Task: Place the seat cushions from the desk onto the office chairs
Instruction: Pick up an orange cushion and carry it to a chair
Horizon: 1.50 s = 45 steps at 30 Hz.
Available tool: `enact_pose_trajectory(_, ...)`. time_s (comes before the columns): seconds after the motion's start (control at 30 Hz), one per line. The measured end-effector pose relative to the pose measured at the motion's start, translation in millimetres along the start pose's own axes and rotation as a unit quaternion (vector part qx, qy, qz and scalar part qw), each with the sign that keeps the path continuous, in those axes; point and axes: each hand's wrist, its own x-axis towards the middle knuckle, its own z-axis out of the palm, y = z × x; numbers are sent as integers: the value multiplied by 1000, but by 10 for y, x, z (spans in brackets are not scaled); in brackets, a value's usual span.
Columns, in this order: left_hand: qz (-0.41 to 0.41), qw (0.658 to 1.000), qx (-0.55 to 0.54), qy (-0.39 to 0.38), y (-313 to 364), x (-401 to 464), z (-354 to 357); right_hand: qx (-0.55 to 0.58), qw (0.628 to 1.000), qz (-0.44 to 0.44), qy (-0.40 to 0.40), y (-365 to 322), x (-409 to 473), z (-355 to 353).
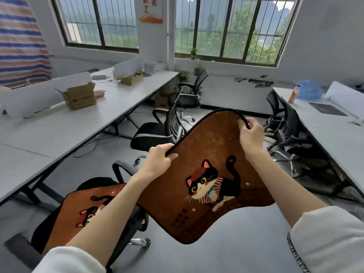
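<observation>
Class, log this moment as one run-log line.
left hand: grips cushion | right hand: grips cushion | near chair: cushioned | next chair: bare

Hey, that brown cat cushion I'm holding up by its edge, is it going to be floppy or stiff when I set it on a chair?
Probably floppy: the brown cat cushion curves and sags between the left hand and right hand. Likely light too, since a fingertip grip on its edge holds it up. It should drape flat, like the matching cushion already on the near chair.

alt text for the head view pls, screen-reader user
Both hands, left and right, grip the far edge of a brown cat-print cushion held in the air over the floor. A matching cushion lies on an office chair at lower left.
</observation>
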Motion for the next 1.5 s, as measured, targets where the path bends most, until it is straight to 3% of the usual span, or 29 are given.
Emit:
enact_pose_trajectory(0.23,-81,993,32,82,-334,1489,40,44,991,13,-126,151,1587,928)
enact_pose_trajectory(0.47,-178,961,94,190,-1078,2719,-373,106,955,62,-268,148,2696,2556)
enact_pose_trajectory(0.7,-227,923,116,289,-2178,4050,-982,145,928,65,-337,-34,3663,4456)
enact_pose_trajectory(0.93,-244,905,85,338,-2802,5086,-1295,151,912,67,-376,-256,4456,5824)
enact_pose_trajectory(1.2,-306,893,32,328,-3568,6185,-1214,103,905,23,-413,62,5351,7176)
enact_pose_trajectory(1.5,-358,903,3,237,-4233,7400,-976,11,905,42,-423,635,6331,8116)
